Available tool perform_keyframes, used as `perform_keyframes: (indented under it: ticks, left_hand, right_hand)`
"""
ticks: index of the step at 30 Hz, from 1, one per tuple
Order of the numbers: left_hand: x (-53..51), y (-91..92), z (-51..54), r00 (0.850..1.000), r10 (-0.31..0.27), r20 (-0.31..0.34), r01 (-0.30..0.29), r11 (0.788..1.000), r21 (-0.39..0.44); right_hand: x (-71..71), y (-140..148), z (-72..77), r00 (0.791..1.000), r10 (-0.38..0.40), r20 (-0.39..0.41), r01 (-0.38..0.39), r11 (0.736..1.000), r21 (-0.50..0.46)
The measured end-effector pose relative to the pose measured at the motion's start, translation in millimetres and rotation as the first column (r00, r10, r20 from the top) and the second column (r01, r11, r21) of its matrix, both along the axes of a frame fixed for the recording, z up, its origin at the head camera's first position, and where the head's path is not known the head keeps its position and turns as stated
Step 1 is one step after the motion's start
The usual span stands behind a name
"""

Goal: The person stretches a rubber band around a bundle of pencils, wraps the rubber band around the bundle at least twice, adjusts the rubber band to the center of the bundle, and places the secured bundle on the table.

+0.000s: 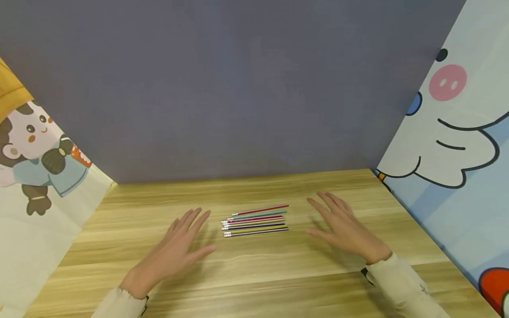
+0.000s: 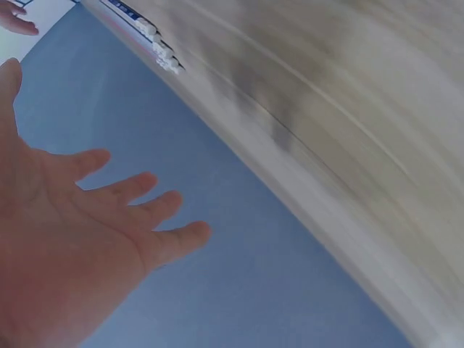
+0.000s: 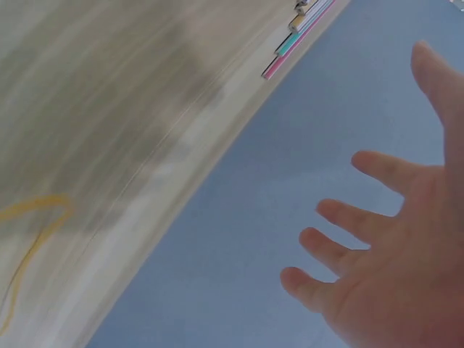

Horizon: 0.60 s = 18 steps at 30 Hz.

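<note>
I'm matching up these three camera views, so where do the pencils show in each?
Head: pencils below centre, roughly midway across.
Left wrist: pencils near the upper left, white ends showing.
Right wrist: pencils at the top, right of centre.
Shared landmark: the wood-grain tabletop, also at upper right in left wrist, upper left in right wrist.

Clock centred on row of pencils (image 1: 254,219), head view, 12 = far side. At 6: widest passage, bare tabletop (image 1: 254,265) running to the near edge of view between the two forearms. At 12: strip of wood, then upright grey panel (image 1: 246,88) stops any reach. At 8–9: left hand (image 1: 175,247) blocks; only a narrow gap between its thumb and the pencil ends. At 3: right hand (image 1: 349,229) blocks, gap narrow too. Further out, printed walls bound the room at 10 (image 1: 24,247) and 2 (image 1: 457,212). Pencils crowd together; little finger room between.
</note>
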<state>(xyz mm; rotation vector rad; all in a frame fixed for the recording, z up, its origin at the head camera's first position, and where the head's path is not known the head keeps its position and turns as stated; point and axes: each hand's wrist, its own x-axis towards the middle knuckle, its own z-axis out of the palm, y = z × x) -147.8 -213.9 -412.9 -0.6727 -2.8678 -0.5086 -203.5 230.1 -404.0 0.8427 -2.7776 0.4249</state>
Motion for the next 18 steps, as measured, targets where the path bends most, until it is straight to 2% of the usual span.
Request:
perform_keyframes:
  ticks: [5, 10, 15, 18]
  left_hand:
    - [-10.5, 10.2, 2.2, 0.996, -0.028, 0.083, 0.024, 0.998, 0.052]
    - [-24.3, 23.2, 4.1, 0.984, -0.045, 0.175, 0.021, 0.991, 0.135]
    - [-38.0, 32.5, 5.1, 0.961, -0.059, 0.270, 0.003, 0.979, 0.203]
    - [-46.0, 36.8, 5.1, 0.941, -0.079, 0.330, -0.009, 0.966, 0.258]
  right_hand:
    - [-8.3, -11, 2.7, 0.992, 0.031, 0.124, -0.026, 0.999, -0.041]
    - [-19.6, -18, 6.8, 0.970, 0.030, 0.243, -0.020, 0.999, -0.042]
    - [-29.8, -24, 9.7, 0.936, 0.039, 0.349, -0.026, 0.999, -0.044]
    - [-33.7, -30, 9.2, 0.918, 0.057, 0.392, -0.041, 0.998, -0.050]
